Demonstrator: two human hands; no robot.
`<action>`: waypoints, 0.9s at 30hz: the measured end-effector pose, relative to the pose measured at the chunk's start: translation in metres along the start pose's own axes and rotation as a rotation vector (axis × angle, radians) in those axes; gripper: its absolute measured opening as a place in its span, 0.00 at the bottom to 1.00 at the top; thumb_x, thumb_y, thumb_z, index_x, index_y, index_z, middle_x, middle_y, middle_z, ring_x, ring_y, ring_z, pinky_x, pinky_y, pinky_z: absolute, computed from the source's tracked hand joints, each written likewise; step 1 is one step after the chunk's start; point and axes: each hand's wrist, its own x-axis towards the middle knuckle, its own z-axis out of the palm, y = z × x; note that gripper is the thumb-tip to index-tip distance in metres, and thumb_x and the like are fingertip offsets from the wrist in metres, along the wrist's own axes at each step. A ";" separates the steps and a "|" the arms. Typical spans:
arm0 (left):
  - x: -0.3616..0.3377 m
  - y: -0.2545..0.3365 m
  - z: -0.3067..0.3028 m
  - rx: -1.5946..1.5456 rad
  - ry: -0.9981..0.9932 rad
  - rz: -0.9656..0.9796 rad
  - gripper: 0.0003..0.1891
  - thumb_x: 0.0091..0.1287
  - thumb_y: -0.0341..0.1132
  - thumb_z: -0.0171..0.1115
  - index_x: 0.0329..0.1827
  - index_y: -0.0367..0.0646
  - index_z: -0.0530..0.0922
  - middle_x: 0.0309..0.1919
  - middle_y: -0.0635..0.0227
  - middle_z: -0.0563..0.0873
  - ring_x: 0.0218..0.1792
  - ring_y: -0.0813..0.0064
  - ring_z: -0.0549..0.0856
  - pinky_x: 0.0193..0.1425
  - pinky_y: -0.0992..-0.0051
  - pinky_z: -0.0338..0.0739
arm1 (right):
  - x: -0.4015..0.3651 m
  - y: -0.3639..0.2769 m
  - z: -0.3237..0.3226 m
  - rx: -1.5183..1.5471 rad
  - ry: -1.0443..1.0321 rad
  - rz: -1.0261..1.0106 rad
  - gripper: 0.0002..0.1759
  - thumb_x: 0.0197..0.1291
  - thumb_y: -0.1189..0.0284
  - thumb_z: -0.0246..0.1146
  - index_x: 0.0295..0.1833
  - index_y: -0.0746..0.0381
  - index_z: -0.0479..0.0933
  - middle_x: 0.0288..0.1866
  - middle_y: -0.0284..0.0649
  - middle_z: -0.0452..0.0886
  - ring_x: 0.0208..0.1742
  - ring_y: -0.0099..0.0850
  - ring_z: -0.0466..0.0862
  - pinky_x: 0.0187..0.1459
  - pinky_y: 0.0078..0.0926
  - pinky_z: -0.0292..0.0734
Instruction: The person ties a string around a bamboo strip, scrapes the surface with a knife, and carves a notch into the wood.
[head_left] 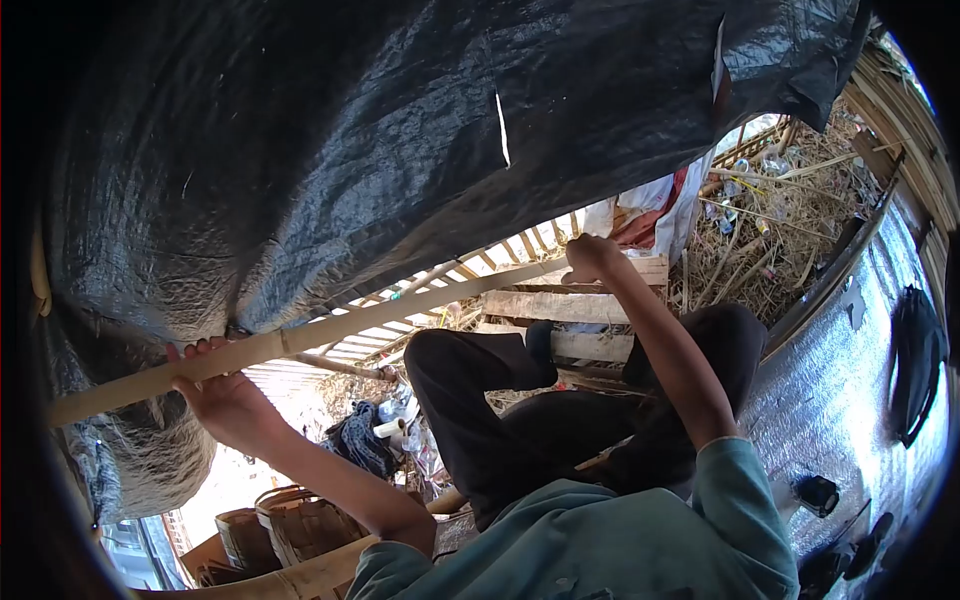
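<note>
A long, pale bamboo slat (440, 297) runs slantwise across the view, from the lower left up to the middle right. My left hand (235, 405) grips it towards its left part, thumb in front and fingertips showing over the upper edge. At the slat's right end, my right hand (595, 260) is closed round it in a fist. A dark plastic sheet (400, 150) hangs directly above and behind the slat. My legs in dark trousers (465, 400) are bent below it.
Wooden planks (560, 306) lie between my knees and a slatted bamboo fence (520, 246). Dry straw and litter (745, 230) cover the ground at right. Woven baskets (300, 525) stand lower left. A silvery sheet (850, 390) lines the right side, with a black bag (915, 365) on it.
</note>
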 end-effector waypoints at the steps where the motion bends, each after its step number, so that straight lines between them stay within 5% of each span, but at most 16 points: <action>1: 0.003 0.009 -0.007 0.119 -0.017 0.066 0.24 0.77 0.41 0.40 0.67 0.31 0.61 0.45 0.56 0.78 0.48 0.66 0.79 0.63 0.63 0.72 | 0.009 0.000 0.017 0.013 -0.034 -0.007 0.32 0.48 0.50 0.70 0.50 0.64 0.80 0.50 0.50 0.83 0.53 0.41 0.83 0.52 0.38 0.80; 6: 0.017 0.061 -0.035 0.242 0.014 0.136 0.23 0.77 0.41 0.42 0.68 0.33 0.61 0.48 0.57 0.78 0.50 0.64 0.77 0.65 0.60 0.69 | 0.023 -0.010 0.101 0.114 -0.202 0.110 0.35 0.54 0.48 0.65 0.58 0.64 0.76 0.60 0.47 0.77 0.61 0.44 0.77 0.59 0.40 0.75; 8: 0.016 0.078 -0.033 0.158 0.013 0.096 0.24 0.76 0.41 0.43 0.68 0.33 0.62 0.49 0.58 0.77 0.50 0.64 0.77 0.65 0.61 0.69 | 0.046 -0.010 0.143 0.268 -0.235 0.079 0.45 0.54 0.40 0.61 0.62 0.69 0.70 0.61 0.56 0.75 0.62 0.47 0.75 0.61 0.37 0.73; 10: 0.009 0.084 -0.023 0.299 0.118 0.140 0.25 0.76 0.43 0.45 0.67 0.33 0.62 0.48 0.60 0.77 0.49 0.66 0.76 0.62 0.62 0.70 | 0.064 -0.018 0.195 0.532 -0.049 0.049 0.48 0.56 0.40 0.59 0.66 0.72 0.65 0.62 0.59 0.73 0.64 0.48 0.73 0.62 0.37 0.71; 14: 0.018 0.100 -0.045 0.225 -0.027 0.112 0.24 0.75 0.43 0.47 0.67 0.34 0.63 0.44 0.63 0.78 0.47 0.68 0.77 0.59 0.65 0.72 | 0.051 -0.061 0.192 0.913 0.071 0.083 0.49 0.58 0.45 0.60 0.67 0.77 0.58 0.47 0.61 0.81 0.50 0.50 0.82 0.51 0.40 0.77; 15: 0.020 0.101 -0.040 0.173 -0.095 0.092 0.24 0.75 0.43 0.47 0.66 0.34 0.64 0.42 0.64 0.78 0.46 0.69 0.78 0.58 0.65 0.72 | 0.055 -0.069 0.196 0.963 0.226 0.107 0.40 0.60 0.48 0.61 0.63 0.73 0.67 0.39 0.58 0.83 0.44 0.50 0.84 0.47 0.40 0.78; 18: 0.014 0.093 -0.024 0.336 0.076 0.251 0.24 0.74 0.43 0.50 0.65 0.34 0.66 0.40 0.65 0.79 0.43 0.71 0.78 0.55 0.68 0.73 | 0.073 -0.069 0.191 0.941 0.242 0.042 0.30 0.62 0.51 0.59 0.54 0.69 0.76 0.36 0.57 0.83 0.45 0.49 0.84 0.48 0.41 0.78; 19: 0.014 0.091 -0.022 0.445 0.091 0.301 0.24 0.74 0.43 0.51 0.64 0.35 0.66 0.40 0.65 0.79 0.43 0.72 0.78 0.54 0.69 0.73 | 0.074 -0.070 0.190 0.855 0.271 0.018 0.22 0.65 0.55 0.56 0.41 0.65 0.81 0.32 0.55 0.83 0.42 0.51 0.84 0.47 0.43 0.77; 22: 0.017 0.089 -0.021 0.667 0.120 0.418 0.23 0.73 0.44 0.53 0.63 0.35 0.69 0.41 0.65 0.79 0.42 0.73 0.79 0.50 0.70 0.75 | 0.073 -0.069 0.183 0.895 0.323 -0.048 0.19 0.67 0.59 0.55 0.38 0.64 0.80 0.31 0.50 0.82 0.36 0.50 0.82 0.42 0.42 0.75; 27: 0.070 0.122 -0.052 0.653 0.124 0.456 0.23 0.72 0.46 0.53 0.59 0.34 0.71 0.45 0.62 0.78 0.44 0.71 0.80 0.52 0.67 0.77 | 0.061 -0.084 0.161 0.779 0.794 -0.338 0.19 0.69 0.65 0.52 0.33 0.67 0.79 0.42 0.50 0.75 0.43 0.46 0.78 0.46 0.41 0.74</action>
